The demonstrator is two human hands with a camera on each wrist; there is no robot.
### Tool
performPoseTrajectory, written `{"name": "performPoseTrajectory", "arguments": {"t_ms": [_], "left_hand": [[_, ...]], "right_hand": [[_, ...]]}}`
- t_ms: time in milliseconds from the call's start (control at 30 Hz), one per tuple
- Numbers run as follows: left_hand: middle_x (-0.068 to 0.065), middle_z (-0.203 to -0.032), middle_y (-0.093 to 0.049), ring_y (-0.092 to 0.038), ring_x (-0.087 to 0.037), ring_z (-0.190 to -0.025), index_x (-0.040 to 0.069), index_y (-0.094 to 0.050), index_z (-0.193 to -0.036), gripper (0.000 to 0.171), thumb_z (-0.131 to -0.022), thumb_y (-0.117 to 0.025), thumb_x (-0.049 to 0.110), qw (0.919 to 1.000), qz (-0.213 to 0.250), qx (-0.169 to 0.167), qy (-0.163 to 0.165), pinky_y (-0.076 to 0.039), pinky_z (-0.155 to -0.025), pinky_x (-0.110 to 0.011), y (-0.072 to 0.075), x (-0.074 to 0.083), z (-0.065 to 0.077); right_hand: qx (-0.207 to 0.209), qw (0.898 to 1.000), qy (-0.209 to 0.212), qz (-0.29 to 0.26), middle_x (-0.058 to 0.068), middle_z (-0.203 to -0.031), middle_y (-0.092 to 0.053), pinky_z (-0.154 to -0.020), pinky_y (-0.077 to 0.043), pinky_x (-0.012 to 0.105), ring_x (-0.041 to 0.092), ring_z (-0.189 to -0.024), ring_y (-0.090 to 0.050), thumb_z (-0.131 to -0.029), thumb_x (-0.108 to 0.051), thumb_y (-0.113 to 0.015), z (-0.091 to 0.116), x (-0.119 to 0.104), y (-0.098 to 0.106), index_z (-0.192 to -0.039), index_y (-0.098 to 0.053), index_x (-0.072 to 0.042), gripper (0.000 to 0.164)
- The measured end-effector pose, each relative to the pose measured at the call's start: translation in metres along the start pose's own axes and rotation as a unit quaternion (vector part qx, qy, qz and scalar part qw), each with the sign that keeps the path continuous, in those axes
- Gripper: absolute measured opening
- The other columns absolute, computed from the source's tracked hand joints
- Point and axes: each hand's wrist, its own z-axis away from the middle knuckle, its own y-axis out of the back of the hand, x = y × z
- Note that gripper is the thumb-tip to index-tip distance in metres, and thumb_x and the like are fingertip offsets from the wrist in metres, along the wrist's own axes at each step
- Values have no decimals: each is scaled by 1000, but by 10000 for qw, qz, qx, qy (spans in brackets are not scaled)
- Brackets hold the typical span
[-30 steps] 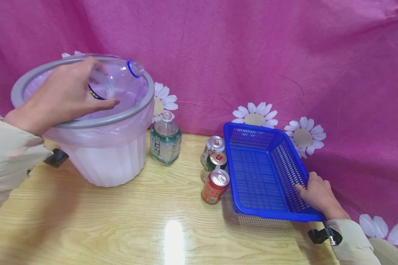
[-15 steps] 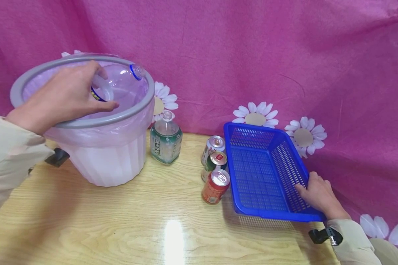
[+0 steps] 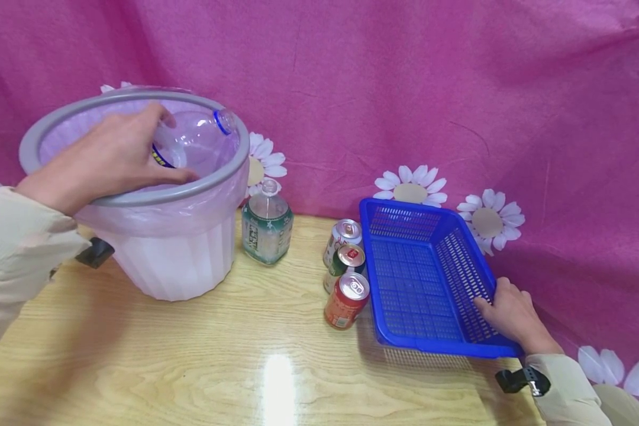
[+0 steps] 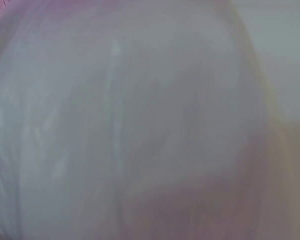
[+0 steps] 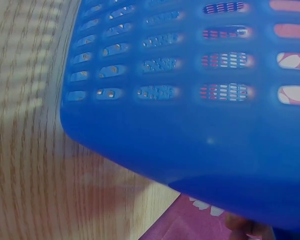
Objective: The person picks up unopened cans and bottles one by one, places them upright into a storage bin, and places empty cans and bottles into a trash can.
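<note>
Left hand (image 3: 109, 154) grips one clear bottle (image 3: 198, 131) in one bin's (image 3: 178, 254) mouth. Right of the bin: one green-labelled bottle (image 3: 267, 234), three cans (image 3: 349, 256), one basket (image 3: 412, 284) gripped by the right hand (image 3: 512, 310).

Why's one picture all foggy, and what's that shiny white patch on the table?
Left wrist view: blurry grey, maybe from something pale very close; head view: glare on the wooden table, probably reflected light; right wrist view: clearer, slots showing in the blue basket.
</note>
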Motion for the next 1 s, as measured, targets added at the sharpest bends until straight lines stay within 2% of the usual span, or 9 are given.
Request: {"name": "performPoseTrajectory", "arguments": {"t_ms": [100,467,633,767,1000], "left_hand": [[-29,-118,-59,-59,-44,-104,2,-34,-140,101,-71,-74,64,9998,79,-93,138,-47,-87,-58,0,0,0],[-31,-126,-56,-55,-51,-113,1,-34,-142,101,-73,-74,63,9998,48,-162,145,-44,-93,-63,0,-3,-1],[-28,-130,-58,-54,-48,-118,1,-33,-144,101,-73,-75,61,9997,58,-218,26,-42,-98,-61,0,-2,-2],[-25,-130,-59,-54,-45,-120,1,-32,-145,104,-73,-71,65,9995,85,-285,39,-42,-100,-60,0,-1,-3],[-25,-128,-59,-55,-43,-118,0,-36,-142,99,-75,-70,65,9998,116,-129,-75,-43,-99,-58,0,2,-2]], "right_hand": [[-1,10000,-7,-3,31,-90,-56,-76,-36,51,44,-84,-53,-92,-33,-56,0,-1,1,-108,-41,15,52],[22,10000,-11,1,33,-92,-55,-77,-36,52,46,-87,-50,-92,-32,-55,-1,-2,2,-109,-41,15,52],[-7,10000,-45,2,34,-94,-54,-79,-36,53,47,-89,-50,-92,-32,-55,-1,-3,2,-111,-40,16,53],[-35,10000,-67,-11,34,-94,-54,-79,-37,54,47,-88,-50,-92,-32,-55,-1,-3,2,-111,-40,16,54],[-13,10000,-54,3,34,-94,-54,-78,-37,53,47,-88,-51,-92,-32,-56,-2,-3,3,-111,-40,16,54]]}}
